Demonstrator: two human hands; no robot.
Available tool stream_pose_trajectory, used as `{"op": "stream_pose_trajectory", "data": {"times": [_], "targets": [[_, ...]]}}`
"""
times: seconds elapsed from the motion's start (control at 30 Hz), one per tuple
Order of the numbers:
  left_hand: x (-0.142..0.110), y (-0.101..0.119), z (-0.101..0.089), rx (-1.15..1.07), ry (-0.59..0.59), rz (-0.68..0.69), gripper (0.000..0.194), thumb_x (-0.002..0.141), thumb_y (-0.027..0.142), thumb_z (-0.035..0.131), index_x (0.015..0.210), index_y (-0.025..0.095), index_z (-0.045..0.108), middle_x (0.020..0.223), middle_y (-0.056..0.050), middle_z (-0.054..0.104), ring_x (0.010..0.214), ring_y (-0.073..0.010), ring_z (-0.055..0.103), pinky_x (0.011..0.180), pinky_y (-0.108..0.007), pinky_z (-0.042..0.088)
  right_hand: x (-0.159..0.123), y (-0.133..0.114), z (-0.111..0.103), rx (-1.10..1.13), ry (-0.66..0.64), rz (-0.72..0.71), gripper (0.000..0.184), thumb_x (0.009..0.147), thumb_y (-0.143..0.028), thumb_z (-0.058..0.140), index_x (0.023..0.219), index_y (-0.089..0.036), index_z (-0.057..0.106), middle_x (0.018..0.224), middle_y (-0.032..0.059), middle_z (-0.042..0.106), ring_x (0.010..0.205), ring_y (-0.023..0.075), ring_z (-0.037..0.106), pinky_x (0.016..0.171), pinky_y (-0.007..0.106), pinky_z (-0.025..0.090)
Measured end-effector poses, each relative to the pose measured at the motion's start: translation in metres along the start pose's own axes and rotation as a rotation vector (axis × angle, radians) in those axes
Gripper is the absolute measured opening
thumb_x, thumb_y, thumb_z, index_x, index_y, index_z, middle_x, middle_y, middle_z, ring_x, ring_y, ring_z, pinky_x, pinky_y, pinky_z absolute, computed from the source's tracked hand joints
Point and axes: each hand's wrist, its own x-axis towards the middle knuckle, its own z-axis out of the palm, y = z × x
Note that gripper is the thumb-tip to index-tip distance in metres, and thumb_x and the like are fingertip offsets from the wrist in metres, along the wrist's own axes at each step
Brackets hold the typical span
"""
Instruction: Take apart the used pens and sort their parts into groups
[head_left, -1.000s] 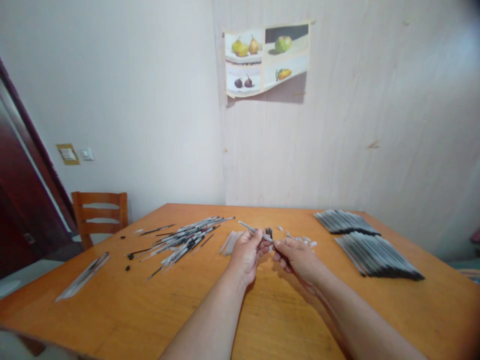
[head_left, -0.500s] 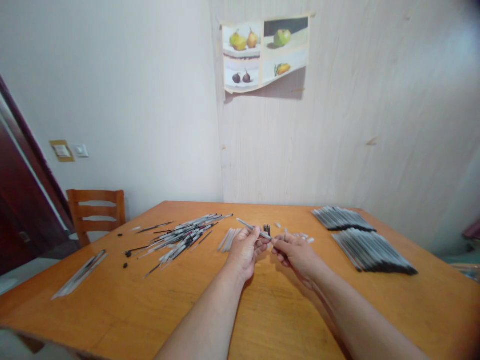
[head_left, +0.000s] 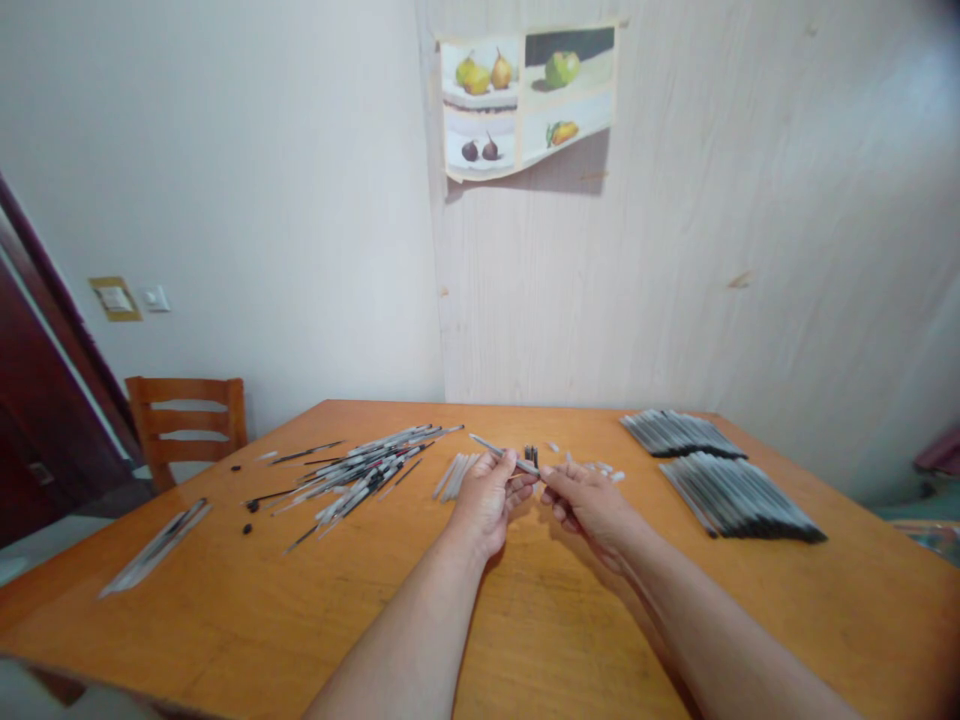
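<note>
Likely light, stiff and slick, best taken mid-barrel; at frame centre, holding pen [head_left: 487, 445] in loosely closed left hand [head_left: 484, 502], pinching its lower-right end with right hand [head_left: 591, 500].

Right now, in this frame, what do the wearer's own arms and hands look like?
Both the left hand and the right hand are bare, without gloves. The left forearm and right forearm show no sleeves, and no watch or bracelet is visible at either wrist. Finer details, such as nail finish, are too small to tell.
</note>
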Motion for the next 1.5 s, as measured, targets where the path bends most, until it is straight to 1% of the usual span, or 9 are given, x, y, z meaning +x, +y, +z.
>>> {"op": "stream_pose_trajectory", "data": {"times": [0.13, 0.23, 0.37, 0.5, 0.57, 0.7, 0.9, 1.23, 1.5], "targets": [[0.001, -0.001, -0.001, -0.003, -0.009, -0.005, 0.02, 0.083, 0.029, 0.07, 0.085, 0.016, 0.055, 0.079, -0.006, 0.071, 0.066, -0.0128, 0.068, 0.061, -0.021, 0.053, 0.001, 0.002, 0.0, -0.018, -0.016, 0.008, 0.033, 0.088, -0.046, 0.052, 0.074, -0.017, 0.057, 0.057, -0.0016, 0.058, 0.038, 0.0051, 0.041, 0.035, 0.017, 0.027], [0.001, -0.002, -0.001, 0.004, -0.011, -0.008, 0.019, 0.083, 0.029, 0.069, 0.086, 0.016, 0.055, 0.079, -0.005, 0.071, 0.067, -0.0131, 0.069, 0.061, -0.021, 0.053, 0.002, 0.003, -0.001, -0.079, -0.004, -0.024, 0.028, 0.084, -0.042, 0.059, 0.072, -0.017, 0.055, 0.054, -0.0035, 0.055, 0.04, 0.0046, 0.041, 0.037, 0.016, 0.028], [0.002, -0.003, -0.002, 0.008, -0.003, -0.007, 0.02, 0.083, 0.031, 0.069, 0.086, 0.017, 0.055, 0.08, -0.006, 0.071, 0.067, -0.0136, 0.069, 0.061, -0.022, 0.053, 0.002, 0.002, -0.001, -0.043, 0.001, -0.046, 0.025, 0.077, -0.039, 0.068, 0.077, -0.018, 0.055, 0.059, -0.0048, 0.057, 0.043, 0.0049, 0.044, 0.037, 0.016, 0.029], [0.003, -0.003, -0.003, 0.005, -0.013, -0.002, 0.021, 0.083, 0.031, 0.069, 0.084, 0.016, 0.054, 0.082, -0.007, 0.071, 0.067, -0.0131, 0.069, 0.062, -0.021, 0.053, 0.001, 0.002, 0.0, 0.014, 0.012, 0.021, 0.032, 0.084, -0.047, 0.058, 0.074, -0.017, 0.057, 0.061, -0.0002, 0.061, 0.04, 0.0057, 0.045, 0.034, 0.016, 0.027], [0.003, -0.003, -0.003, 0.005, -0.01, -0.002, 0.022, 0.083, 0.032, 0.069, 0.084, 0.017, 0.053, 0.082, -0.007, 0.072, 0.068, -0.0134, 0.069, 0.062, -0.021, 0.053, 0.001, 0.002, 0.0, 0.014, 0.005, 0.026, 0.032, 0.085, -0.046, 0.055, 0.073, -0.016, 0.058, 0.06, 0.0011, 0.062, 0.039, 0.0058, 0.045, 0.034, 0.017, 0.027], [0.003, -0.002, -0.001, 0.012, 0.016, -0.01, 0.02, 0.085, 0.031, 0.068, 0.085, 0.017, 0.053, 0.082, -0.007, 0.072, 0.067, -0.0136, 0.07, 0.061, -0.021, 0.054, 0.002, 0.002, -0.001, -0.045, 0.004, -0.019, 0.026, 0.08, -0.039, 0.062, 0.07, -0.016, 0.057, 0.058, -0.001, 0.06, 0.04, 0.0048, 0.043, 0.036, 0.016, 0.029], [0.003, 0.0, 0.0, -0.024, 0.071, -0.038, 0.021, 0.085, 0.032, 0.067, 0.087, 0.017, 0.053, 0.079, -0.008, 0.071, 0.068, -0.0163, 0.072, 0.059, -0.022, 0.055, 0.005, 0.001, -0.007, -0.076, 0.0, -0.045, 0.018, 0.073, -0.033, 0.066, 0.074, -0.018, 0.056, 0.058, -0.0037, 0.058, 0.042, 0.0058, 0.044, 0.037, 0.017, 0.028], [0.006, 0.0, -0.002, -0.069, 0.114, -0.078, 0.017, 0.091, 0.03, 0.059, 0.085, 0.016, 0.053, 0.073, -0.007, 0.07, 0.064, -0.0161, 0.071, 0.056, -0.021, 0.054, 0.002, -0.007, -0.017, -0.109, -0.025, -0.031, 0.016, 0.071, -0.031, 0.065, 0.075, -0.018, 0.057, 0.059, -0.0034, 0.058, 0.045, 0.0064, 0.045, 0.039, 0.018, 0.028], [0.011, 0.0, -0.006, -0.135, 0.123, -0.101, 0.016, 0.09, 0.028, 0.06, 0.084, 0.017, 0.051, 0.071, -0.006, 0.069, 0.065, -0.0167, 0.072, 0.057, -0.023, 0.056, -0.001, -0.014, -0.02, -0.113, -0.031, -0.03, 0.015, 0.069, -0.029, 0.065, 0.077, -0.019, 0.058, 0.057, -0.0047, 0.056, 0.044, 0.0068, 0.044, 0.04, 0.019, 0.028]]}}
